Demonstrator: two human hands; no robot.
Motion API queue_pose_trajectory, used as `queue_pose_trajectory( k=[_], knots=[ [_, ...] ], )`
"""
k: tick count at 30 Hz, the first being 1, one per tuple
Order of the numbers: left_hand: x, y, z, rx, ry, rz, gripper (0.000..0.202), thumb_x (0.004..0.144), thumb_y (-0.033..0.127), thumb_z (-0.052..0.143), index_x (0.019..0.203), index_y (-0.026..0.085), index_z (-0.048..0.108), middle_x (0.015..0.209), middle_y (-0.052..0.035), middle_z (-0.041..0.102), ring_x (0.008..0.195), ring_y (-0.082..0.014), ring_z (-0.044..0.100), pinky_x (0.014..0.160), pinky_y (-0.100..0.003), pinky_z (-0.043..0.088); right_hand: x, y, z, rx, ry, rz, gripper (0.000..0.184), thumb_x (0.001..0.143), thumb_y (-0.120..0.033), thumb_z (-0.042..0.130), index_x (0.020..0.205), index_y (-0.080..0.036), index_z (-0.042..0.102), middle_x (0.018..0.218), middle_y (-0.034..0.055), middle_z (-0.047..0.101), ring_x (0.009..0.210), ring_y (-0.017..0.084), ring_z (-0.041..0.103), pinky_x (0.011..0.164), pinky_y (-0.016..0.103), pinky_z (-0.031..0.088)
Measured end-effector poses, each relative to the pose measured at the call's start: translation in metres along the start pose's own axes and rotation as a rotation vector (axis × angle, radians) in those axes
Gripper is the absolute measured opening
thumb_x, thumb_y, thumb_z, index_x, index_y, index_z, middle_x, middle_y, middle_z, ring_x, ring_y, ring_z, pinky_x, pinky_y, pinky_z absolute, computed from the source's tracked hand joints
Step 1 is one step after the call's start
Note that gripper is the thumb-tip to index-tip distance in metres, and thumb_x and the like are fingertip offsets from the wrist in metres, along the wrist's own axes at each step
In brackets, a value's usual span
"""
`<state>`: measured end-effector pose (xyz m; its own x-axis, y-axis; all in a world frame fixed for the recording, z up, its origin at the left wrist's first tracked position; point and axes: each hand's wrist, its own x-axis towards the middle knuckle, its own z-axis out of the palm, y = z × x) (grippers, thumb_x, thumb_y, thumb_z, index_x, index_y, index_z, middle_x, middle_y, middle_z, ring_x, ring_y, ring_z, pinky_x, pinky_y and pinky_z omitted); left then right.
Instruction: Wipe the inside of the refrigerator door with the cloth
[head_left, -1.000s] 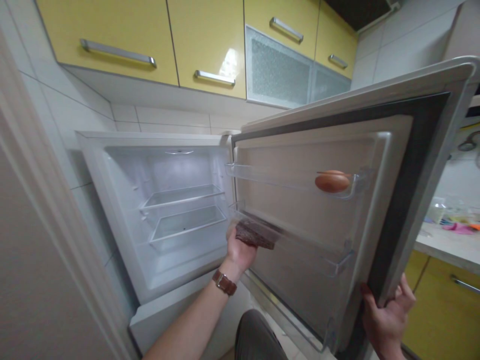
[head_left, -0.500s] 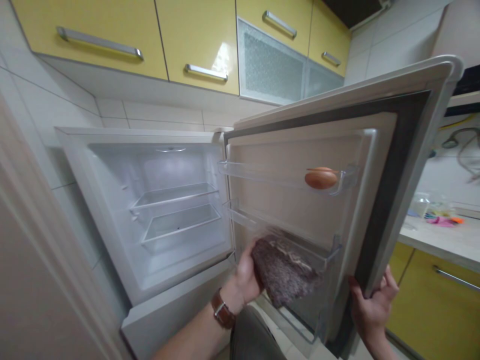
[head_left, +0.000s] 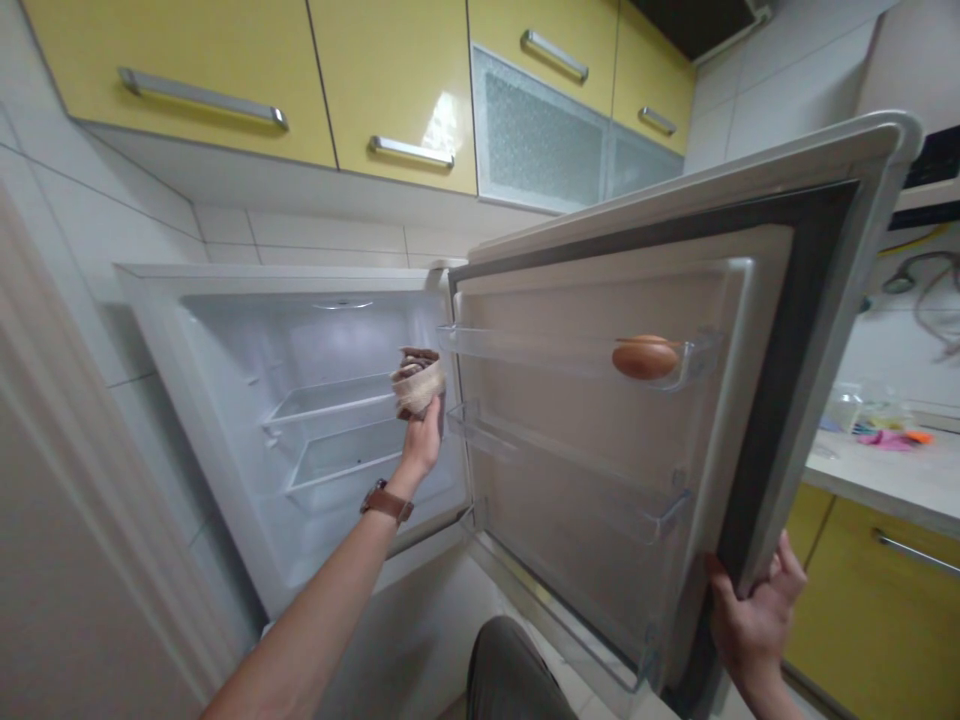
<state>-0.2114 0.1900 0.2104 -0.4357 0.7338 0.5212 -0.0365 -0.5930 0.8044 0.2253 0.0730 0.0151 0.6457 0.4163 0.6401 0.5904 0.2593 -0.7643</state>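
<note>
My left hand [head_left: 422,437], with a brown strap watch at the wrist, is closed around a bunched brown-and-cream cloth [head_left: 418,385]. It is raised at the right side of the open fridge compartment [head_left: 330,330], in front of the glass shelves [head_left: 337,455]. At the lower right, my right hand [head_left: 754,610] grips the free edge of the fridge door [head_left: 814,300], thumb on the inner side and fingers around the outside. The door stands wide open.
A brown egg [head_left: 645,357] sits in the top clear door shelf [head_left: 525,343]. Lower door racks [head_left: 570,480] jut inward. Yellow cabinets [head_left: 397,70] hang above. To the right, a counter [head_left: 885,485] carries a pink cloth [head_left: 889,440] and clear containers. My knee [head_left: 514,670] is below.
My left hand has moved from the lower door rack up and left to the fridge compartment, carrying the cloth, which is now more bunched. My right hand stays on the door edge.
</note>
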Motion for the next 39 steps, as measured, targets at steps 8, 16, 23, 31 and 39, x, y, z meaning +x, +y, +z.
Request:
queue_pose_trajectory(
  k=[8,16,23,31,39],
  knots=[
    [0.005,0.01,0.045,0.51,-0.323,0.161,0.031,0.083,0.038,0.082,0.108,0.021,0.075,0.139,-0.0168,0.069,0.143,-0.0378,0.053,0.128,-0.045,0.024,0.002,-0.005,-0.001,-0.028,0.011,0.007,0.126,0.072,-0.092,0.057,0.163,-0.007,0.031,0.145,0.0274,0.057,0.131,0.048,0.056,0.105,0.063,0.043],
    [0.01,0.01,0.041,0.938,-0.522,0.171,0.023,0.083,0.037,0.078,0.071,0.019,0.069,0.106,-0.0207,0.076,0.127,-0.0404,0.064,0.119,-0.046,0.038,-0.001,-0.009,-0.003,0.026,0.0,-0.001,0.133,0.071,-0.092,0.06,0.163,-0.002,0.027,0.14,0.0289,0.058,0.133,0.045,0.055,0.113,0.063,0.038],
    [0.003,0.016,0.047,0.972,-0.543,0.31,0.022,0.079,0.023,0.08,0.06,0.017,0.07,0.077,-0.0194,0.069,0.109,-0.0448,0.07,0.108,-0.057,0.044,-0.001,-0.006,-0.001,0.067,-0.012,0.028,0.132,0.07,-0.089,0.064,0.164,-0.005,0.026,0.142,0.0275,0.058,0.132,0.045,0.056,0.113,0.062,0.039],
    [-0.034,0.028,0.061,1.436,-0.556,0.394,0.044,0.103,0.041,0.05,0.098,0.01,0.081,0.102,-0.0225,0.077,0.101,-0.0362,0.074,0.085,-0.039,0.05,-0.003,-0.01,-0.002,0.079,-0.015,-0.009,0.126,0.074,-0.086,0.064,0.164,-0.007,0.025,0.142,0.026,0.057,0.131,0.043,0.057,0.112,0.063,0.039],
    [-0.097,0.061,0.097,1.347,-0.702,0.441,0.045,0.1,0.046,0.051,0.089,0.015,0.08,0.097,-0.0168,0.079,0.096,-0.0311,0.075,0.079,-0.035,0.048,-0.006,-0.005,-0.001,0.079,0.005,-0.024,0.121,0.077,-0.083,0.066,0.165,-0.009,0.027,0.149,0.0258,0.054,0.142,0.043,0.05,0.119,0.063,0.034]
  ],
)
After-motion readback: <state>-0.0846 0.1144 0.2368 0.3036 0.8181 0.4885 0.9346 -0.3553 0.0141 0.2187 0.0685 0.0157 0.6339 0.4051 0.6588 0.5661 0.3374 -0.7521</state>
